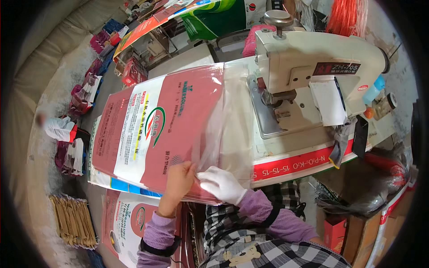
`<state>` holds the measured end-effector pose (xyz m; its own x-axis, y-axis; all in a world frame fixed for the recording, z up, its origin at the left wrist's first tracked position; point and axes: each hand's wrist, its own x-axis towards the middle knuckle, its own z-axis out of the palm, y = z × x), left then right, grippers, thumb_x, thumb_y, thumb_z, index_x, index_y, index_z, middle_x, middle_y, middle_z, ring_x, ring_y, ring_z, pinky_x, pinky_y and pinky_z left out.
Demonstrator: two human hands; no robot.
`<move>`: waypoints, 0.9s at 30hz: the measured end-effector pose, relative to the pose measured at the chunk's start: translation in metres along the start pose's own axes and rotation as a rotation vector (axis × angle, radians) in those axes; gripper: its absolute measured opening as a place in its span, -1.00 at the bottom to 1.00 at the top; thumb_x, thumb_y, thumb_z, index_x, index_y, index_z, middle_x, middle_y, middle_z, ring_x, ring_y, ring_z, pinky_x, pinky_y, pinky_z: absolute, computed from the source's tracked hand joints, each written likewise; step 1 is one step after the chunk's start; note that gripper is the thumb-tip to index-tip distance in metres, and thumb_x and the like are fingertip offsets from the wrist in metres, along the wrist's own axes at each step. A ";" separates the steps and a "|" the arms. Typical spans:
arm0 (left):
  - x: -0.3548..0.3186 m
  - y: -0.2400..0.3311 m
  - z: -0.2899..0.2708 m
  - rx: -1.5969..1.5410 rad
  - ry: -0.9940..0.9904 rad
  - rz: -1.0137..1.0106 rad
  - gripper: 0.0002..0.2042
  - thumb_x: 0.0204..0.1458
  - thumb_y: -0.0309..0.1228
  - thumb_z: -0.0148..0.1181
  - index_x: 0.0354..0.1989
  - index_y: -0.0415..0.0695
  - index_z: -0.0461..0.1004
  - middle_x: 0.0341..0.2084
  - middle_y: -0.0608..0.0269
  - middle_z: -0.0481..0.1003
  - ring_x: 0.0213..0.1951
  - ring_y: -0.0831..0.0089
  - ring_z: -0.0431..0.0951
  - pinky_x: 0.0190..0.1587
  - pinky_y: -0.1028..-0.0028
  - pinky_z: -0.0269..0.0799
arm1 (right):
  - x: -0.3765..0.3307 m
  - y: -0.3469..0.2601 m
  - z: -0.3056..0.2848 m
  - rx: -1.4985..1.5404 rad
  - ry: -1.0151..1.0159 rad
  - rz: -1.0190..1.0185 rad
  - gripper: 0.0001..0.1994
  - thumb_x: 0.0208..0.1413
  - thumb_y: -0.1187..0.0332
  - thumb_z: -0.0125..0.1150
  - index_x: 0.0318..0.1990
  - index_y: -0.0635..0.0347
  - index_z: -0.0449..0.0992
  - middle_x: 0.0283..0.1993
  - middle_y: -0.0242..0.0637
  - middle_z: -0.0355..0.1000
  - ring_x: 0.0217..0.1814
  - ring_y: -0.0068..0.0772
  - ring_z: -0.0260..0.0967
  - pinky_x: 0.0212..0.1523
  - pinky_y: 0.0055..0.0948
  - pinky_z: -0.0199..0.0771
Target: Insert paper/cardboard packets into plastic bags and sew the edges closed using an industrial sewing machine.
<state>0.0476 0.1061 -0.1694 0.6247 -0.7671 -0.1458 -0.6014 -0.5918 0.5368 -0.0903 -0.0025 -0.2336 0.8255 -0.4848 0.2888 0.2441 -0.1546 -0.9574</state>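
A flat stack of dark red and white printed bags lies on the work table, with clear plastic liner sticking out past the mouth end on the right. My bare left hand is closed, its thumb and fingers pinching the top bag near its front mouth corner. Just to the right, my right hand, in a white glove, pinches the clear liner at the same corner. The fingertips of both hands nearly meet. Beyond the liner, to the right, stands a cream industrial sewing machine.
A white paper hangs on the machine, and a grey glove dangles at the table edge. More printed bags lie below on the left. Folded brown bundles sit on the floor. Orange thread hangs behind the machine.
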 end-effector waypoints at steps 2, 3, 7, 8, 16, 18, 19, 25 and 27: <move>-0.003 -0.004 -0.009 -0.279 -0.051 -0.132 -0.74 0.18 -0.35 0.08 -0.43 -0.32 0.48 -0.62 0.20 0.52 -0.55 0.54 0.45 -0.45 0.40 0.38 | 0.000 -0.018 0.007 -0.146 -0.129 -0.137 -0.73 0.13 0.30 0.18 -0.05 0.18 0.54 -0.29 -0.24 0.45 -0.17 -0.14 0.40 -0.01 -0.26 0.36; -0.007 -0.002 -0.011 -0.303 -0.011 -0.046 -0.74 0.14 -0.32 0.12 -0.45 -0.30 0.48 -0.64 0.08 0.49 -0.54 0.26 0.49 -0.47 0.32 0.37 | 0.002 -0.009 0.016 -0.185 -0.168 -0.227 -0.67 0.19 0.22 0.10 0.02 0.20 0.50 -0.25 -0.22 0.45 -0.10 -0.09 0.37 0.04 -0.21 0.30; -0.051 0.013 -0.044 0.068 0.140 0.098 -0.90 -0.06 -0.45 0.20 -0.43 -0.20 0.44 -0.62 -0.09 0.45 -0.49 -0.10 0.50 -0.45 0.11 0.36 | 0.025 -0.011 0.018 0.168 -0.467 -0.131 -0.71 0.19 0.18 0.03 -0.23 0.19 0.59 -0.37 -0.21 0.46 -0.17 -0.06 0.40 -0.04 -0.16 0.32; -0.069 0.019 -0.057 0.132 0.205 0.158 -0.92 -0.05 -0.46 0.18 -0.43 -0.17 0.42 -0.59 -0.08 0.44 -0.48 -0.08 0.49 -0.46 0.12 0.36 | 0.029 -0.015 0.026 0.325 -0.494 0.084 -0.70 0.18 0.18 0.02 -0.36 0.17 0.61 -0.41 -0.22 0.48 -0.18 -0.05 0.41 -0.05 -0.09 0.31; -0.233 -0.008 -0.118 0.584 0.280 0.022 -0.91 -0.17 -0.47 0.18 -0.50 -0.06 0.37 -0.72 0.28 0.36 -0.65 0.28 0.45 -0.61 0.29 0.33 | 0.037 0.011 -0.044 -1.127 -0.447 -0.330 -0.60 0.20 0.11 -0.02 -0.12 0.32 0.49 -0.21 -0.09 0.49 -0.12 -0.25 0.40 -0.04 -0.29 0.39; -0.228 -0.006 -0.109 0.552 0.306 0.018 -0.84 -0.18 -0.49 0.20 -0.36 -0.04 0.47 -0.70 0.28 0.40 -0.66 0.28 0.45 -0.62 0.30 0.33 | 0.073 0.018 -0.049 -0.821 0.084 0.047 -0.68 0.10 0.25 0.15 -0.09 0.31 0.49 -0.23 -0.10 0.49 -0.13 -0.20 0.43 -0.03 -0.29 0.42; -0.230 -0.008 -0.103 0.510 0.345 0.011 -0.77 -0.19 -0.49 0.21 -0.28 -0.03 0.51 -0.68 0.27 0.44 -0.65 0.27 0.46 -0.61 0.31 0.34 | 0.074 0.021 -0.056 -0.674 0.365 0.221 -0.68 0.04 0.31 0.24 -0.08 0.30 0.48 -0.23 -0.11 0.49 -0.14 -0.17 0.45 -0.02 -0.29 0.43; -0.224 -0.011 -0.100 0.394 0.422 -0.005 -0.81 -0.23 -0.56 0.27 -0.35 -0.18 0.57 -0.63 0.15 0.45 -0.60 0.28 0.45 -0.54 0.38 0.30 | 0.054 -0.011 -0.052 -0.525 0.838 0.070 -0.42 -0.13 0.26 0.44 0.08 0.23 0.38 0.14 0.07 0.31 0.21 0.00 0.24 0.24 -0.18 0.22; -0.214 -0.007 -0.100 0.341 0.547 0.034 -0.83 -0.35 -0.72 0.25 -0.50 -0.26 0.56 -0.70 0.15 0.39 -0.64 0.28 0.37 -0.59 0.39 0.18 | 0.053 -0.039 -0.054 -0.681 0.924 -0.225 -0.56 -0.11 0.29 0.41 -0.04 0.18 0.47 0.09 -0.08 0.37 0.23 -0.02 0.21 0.26 -0.15 0.16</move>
<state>-0.0322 0.2995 -0.0585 0.7117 -0.6031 0.3602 -0.6938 -0.6837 0.2261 -0.0842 -0.0687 -0.1802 0.0462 -0.7860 0.6164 -0.2165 -0.6103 -0.7620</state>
